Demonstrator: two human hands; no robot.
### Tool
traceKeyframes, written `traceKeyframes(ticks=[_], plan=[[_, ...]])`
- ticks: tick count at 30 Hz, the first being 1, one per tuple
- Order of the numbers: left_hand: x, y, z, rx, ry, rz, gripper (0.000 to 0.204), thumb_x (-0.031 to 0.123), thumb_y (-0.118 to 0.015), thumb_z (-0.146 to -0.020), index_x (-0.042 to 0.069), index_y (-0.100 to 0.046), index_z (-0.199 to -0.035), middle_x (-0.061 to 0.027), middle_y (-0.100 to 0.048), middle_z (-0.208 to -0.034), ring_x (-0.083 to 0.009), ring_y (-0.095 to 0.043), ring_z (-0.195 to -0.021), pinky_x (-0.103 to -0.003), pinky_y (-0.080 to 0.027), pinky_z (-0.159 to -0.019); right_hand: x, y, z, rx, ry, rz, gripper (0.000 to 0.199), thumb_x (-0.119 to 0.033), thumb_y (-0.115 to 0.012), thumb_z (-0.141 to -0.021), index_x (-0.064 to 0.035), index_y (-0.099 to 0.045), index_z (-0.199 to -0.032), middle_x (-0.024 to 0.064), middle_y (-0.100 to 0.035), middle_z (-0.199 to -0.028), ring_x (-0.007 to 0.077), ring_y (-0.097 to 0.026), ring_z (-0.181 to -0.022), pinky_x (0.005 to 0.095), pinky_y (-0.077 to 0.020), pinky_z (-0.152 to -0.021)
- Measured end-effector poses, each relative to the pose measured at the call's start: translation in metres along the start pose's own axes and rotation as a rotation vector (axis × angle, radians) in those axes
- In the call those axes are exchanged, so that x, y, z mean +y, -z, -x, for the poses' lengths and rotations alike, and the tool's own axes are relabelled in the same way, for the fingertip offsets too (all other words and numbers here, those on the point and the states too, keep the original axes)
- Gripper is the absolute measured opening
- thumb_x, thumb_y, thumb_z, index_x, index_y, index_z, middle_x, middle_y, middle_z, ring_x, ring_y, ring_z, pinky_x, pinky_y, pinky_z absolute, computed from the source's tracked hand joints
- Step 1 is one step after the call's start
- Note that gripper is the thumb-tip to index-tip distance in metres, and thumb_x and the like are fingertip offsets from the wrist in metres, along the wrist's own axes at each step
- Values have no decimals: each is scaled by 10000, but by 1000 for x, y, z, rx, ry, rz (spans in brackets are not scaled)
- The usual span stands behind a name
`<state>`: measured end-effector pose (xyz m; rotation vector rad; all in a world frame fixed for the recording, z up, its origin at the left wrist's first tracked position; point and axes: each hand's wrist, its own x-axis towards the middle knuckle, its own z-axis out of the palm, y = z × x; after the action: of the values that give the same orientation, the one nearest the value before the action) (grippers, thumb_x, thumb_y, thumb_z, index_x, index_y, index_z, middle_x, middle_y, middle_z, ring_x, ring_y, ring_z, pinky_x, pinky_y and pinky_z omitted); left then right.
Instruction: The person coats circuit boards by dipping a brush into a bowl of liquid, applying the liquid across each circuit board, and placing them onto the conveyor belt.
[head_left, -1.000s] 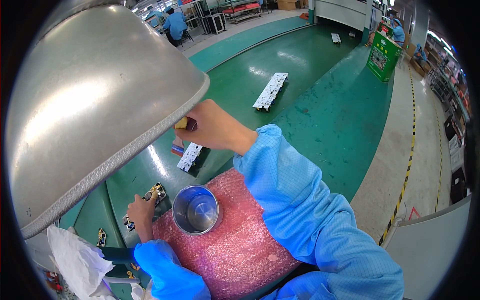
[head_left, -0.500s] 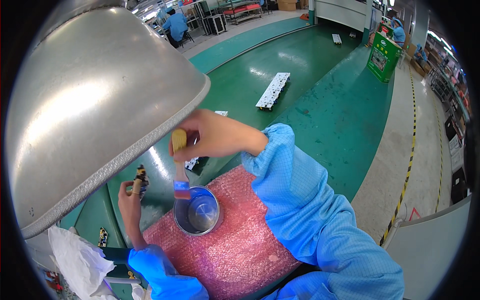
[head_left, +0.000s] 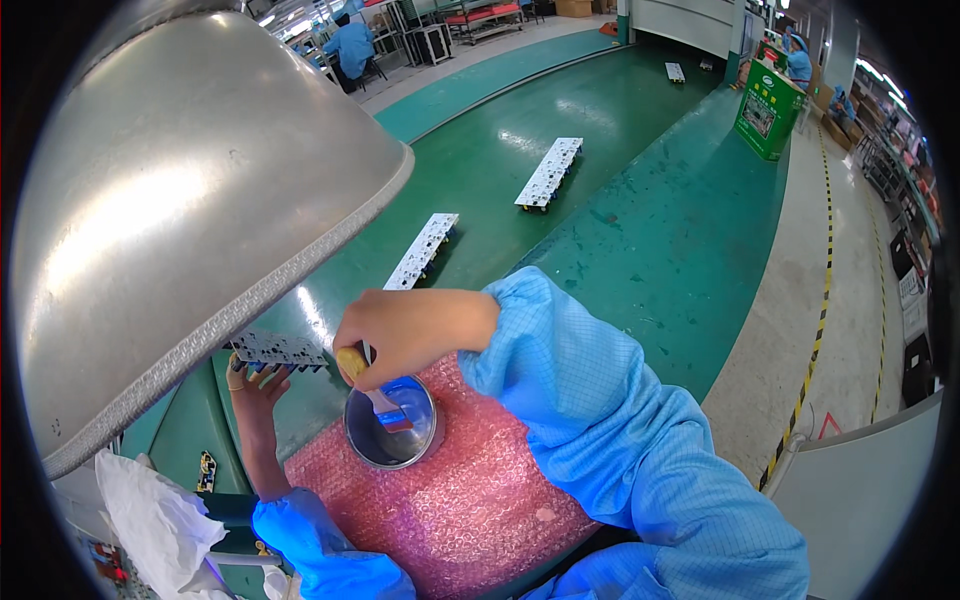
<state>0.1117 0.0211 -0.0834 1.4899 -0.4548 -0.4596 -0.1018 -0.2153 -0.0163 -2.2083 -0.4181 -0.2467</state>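
- The grip of the right hand (head_left: pixel 415 325) is narrow, closed around the flat brush with a yellowish handle (head_left: pixel 381 400); its bristles are inside the round silver metal cup (head_left: pixel 438 425).
- The grip of the left hand (head_left: pixel 257 400) holds the white circuit board with black parts (head_left: pixel 280 349), tilted, left of the cup.
- The cup stands upon pink bubble wrap (head_left: pixel 500 470).
- A big grey metal hood (head_left: pixel 200 200) fills the upper left; its rim is near the board in this view and hides what is behind.
- Two long white boards (head_left: pixel 549 173) lie beyond the right hand, on the glossy green surface (head_left: pixel 480 230).
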Motion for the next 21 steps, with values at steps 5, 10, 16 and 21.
traceKeyframes(ticks=[5, 10, 16, 21], plan=[[-4, 0, -1, 25, 22, 23, 604, 517, -422, -928, 108, -336, -1364, -169, -516, -1152, -311, -610, -1030, -376, -505, -839, 8, -17, -3, 21, 26, 84, 176, -126, -663, -674, -6, -681, -802, 146, -672, -751, 309, -647, -702, 365, -512, -666], [-9, 0, -2, 13, -7, 18, 602, 513, -420, -934, 104, -338, -1367, -175, -522, -1151, -314, -615, -1027, -374, -508, -835, 6, -25, -5, -20, -32, 158, 164, -127, -656, -667, -18, -673, -788, 165, -657, -747, 340, -638, -713, 397, -506, -656], [-14, 0, -4, -30, -39, 3, 596, 506, -424, -939, 96, -355, -1364, -186, -544, -1172, -311, -615, -1033, -366, -514, -822, 7, -29, -6, 4, -38, 161, 118, -92, -635, -635, -1, -649, -709, 174, -630, -677, 354, -617, -647, 411, -484, -597], [-13, -2, -2, -56, -32, 0, 589, 502, -418, -943, 86, -366, -1357, -176, -567, -1151, -314, -632, -999, -362, -520, -805, 13, -32, -10, -21, -63, 138, 102, -74, -646, -631, -14, -667, -710, 181, -637, -696, 354, -634, -673, 417, -497, -609]])
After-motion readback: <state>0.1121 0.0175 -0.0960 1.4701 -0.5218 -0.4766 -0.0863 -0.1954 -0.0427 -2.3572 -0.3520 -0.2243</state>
